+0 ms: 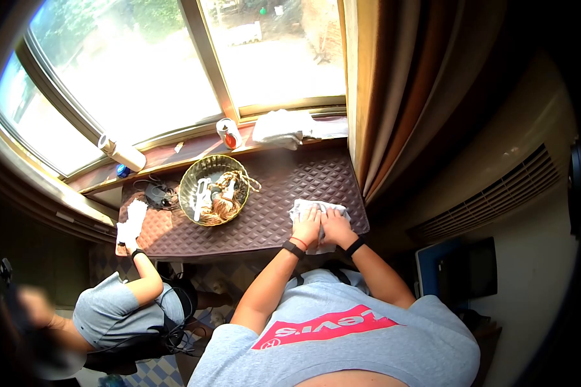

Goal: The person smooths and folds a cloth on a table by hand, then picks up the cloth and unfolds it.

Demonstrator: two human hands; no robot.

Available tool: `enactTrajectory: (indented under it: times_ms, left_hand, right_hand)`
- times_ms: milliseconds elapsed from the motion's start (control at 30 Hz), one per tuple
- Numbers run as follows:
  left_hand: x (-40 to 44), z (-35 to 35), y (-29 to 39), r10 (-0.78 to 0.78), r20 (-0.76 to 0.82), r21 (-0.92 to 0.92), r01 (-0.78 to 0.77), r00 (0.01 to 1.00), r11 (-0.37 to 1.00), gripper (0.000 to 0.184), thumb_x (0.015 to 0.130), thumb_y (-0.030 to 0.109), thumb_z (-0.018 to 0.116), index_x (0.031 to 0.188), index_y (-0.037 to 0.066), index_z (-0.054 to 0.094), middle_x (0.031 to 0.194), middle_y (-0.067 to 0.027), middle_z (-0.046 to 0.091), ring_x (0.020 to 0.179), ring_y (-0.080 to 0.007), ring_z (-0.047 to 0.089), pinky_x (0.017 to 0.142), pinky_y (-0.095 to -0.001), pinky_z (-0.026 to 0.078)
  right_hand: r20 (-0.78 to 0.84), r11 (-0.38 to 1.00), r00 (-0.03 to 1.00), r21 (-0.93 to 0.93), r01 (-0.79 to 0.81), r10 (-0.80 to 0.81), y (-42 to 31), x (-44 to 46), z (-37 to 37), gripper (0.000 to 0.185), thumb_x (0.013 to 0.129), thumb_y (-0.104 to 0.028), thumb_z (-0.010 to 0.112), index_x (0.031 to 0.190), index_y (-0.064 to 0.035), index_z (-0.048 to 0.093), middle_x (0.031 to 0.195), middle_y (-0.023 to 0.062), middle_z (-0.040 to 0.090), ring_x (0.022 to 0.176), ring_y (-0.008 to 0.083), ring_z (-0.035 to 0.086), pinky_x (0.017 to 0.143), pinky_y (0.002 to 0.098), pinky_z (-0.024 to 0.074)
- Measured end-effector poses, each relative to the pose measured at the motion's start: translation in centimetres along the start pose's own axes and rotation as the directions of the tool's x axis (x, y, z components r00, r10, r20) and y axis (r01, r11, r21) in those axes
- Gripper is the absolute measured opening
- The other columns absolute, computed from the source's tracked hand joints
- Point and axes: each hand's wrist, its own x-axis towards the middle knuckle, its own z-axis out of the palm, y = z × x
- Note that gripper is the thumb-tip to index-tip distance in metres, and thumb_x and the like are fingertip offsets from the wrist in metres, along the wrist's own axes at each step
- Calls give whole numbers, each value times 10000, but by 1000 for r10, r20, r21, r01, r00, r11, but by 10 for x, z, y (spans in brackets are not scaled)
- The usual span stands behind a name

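On the right part of the padded brown table (284,187) lies a white cloth (339,209), bunched and near the front edge. My left hand (306,227) rests on top of it, fingers stretched forward and lying flat. Right beside it, my right hand (335,227) presses on the same cloth with its fingers also laid out flat. The two hands touch or nearly touch at the thumbs. Part of the cloth hangs toward me below the hands.
A glass bowl (186,193) with a tasselled cord and small items stands mid-table. Black cables (158,195) lie left of it. A can (228,134), beige bottle (126,153) and white bundle (281,128) are on the sill. At left, another person's hand (132,245) touches a white cloth.
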Motion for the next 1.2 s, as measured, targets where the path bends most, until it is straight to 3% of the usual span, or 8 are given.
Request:
enactTrajectory:
  times_ms: [100, 267, 600, 767, 1200]
  left_hand:
    - [3, 11, -4, 8, -41, 8, -7, 999, 1000, 912, 794, 295, 741, 1574, 20, 357, 1701, -166, 252, 1579, -329, 236, 1211, -610, 288]
    - [1, 11, -3, 11, -79, -12, -12, 997, 1000, 763, 882, 290, 630, 1557, 20, 397, 1693, -158, 278, 1572, -330, 254, 1204, -623, 288]
    - [-3, -7, 3, 1, -17, -21, -1, 1000, 1000, 850, 819, 297, 690, 1556, 2, 387, 1685, -187, 276, 1568, -344, 259, 1212, -620, 276]
    - [-11, -26, 10, -6, 17, -21, 7, 1000, 1000, 878, 785, 277, 712, 1552, -4, 388, 1683, -194, 278, 1563, -349, 268, 1208, -615, 283]
    - [-4, -13, 10, -7, -73, -8, 7, 997, 1000, 779, 804, 243, 682, 1504, -12, 451, 1650, -204, 343, 1532, -351, 330, 1187, -598, 322]
  right_hand:
    - [-63, 1000, 998, -21, 5, -6, 1, 1, 13, 982, 522, -403, 965, 1328, -14, 562, 1307, 199, 560, 1219, 396, 563, 984, 475, 543]
    - [-103, 1000, 995, -28, 13, -15, -1, -3, 14, 971, 531, -357, 955, 1347, -18, 552, 1320, 188, 557, 1219, 377, 567, 977, 464, 548]
    - [-153, 1000, 988, -3, 5, -6, 0, 0, 23, 769, 594, -339, 876, 1230, -18, 586, 1250, 199, 574, 1195, 386, 571, 961, 465, 545]
    - [-171, 1000, 985, 2, 19, -18, -3, -4, 17, 773, 595, -368, 876, 1218, -14, 587, 1235, 209, 576, 1181, 388, 575, 959, 468, 543]
    - [-194, 999, 981, -33, -9, 3, 3, 1, 36, 845, 577, -443, 900, 1243, -32, 583, 1231, 183, 564, 1162, 382, 569, 932, 476, 533]
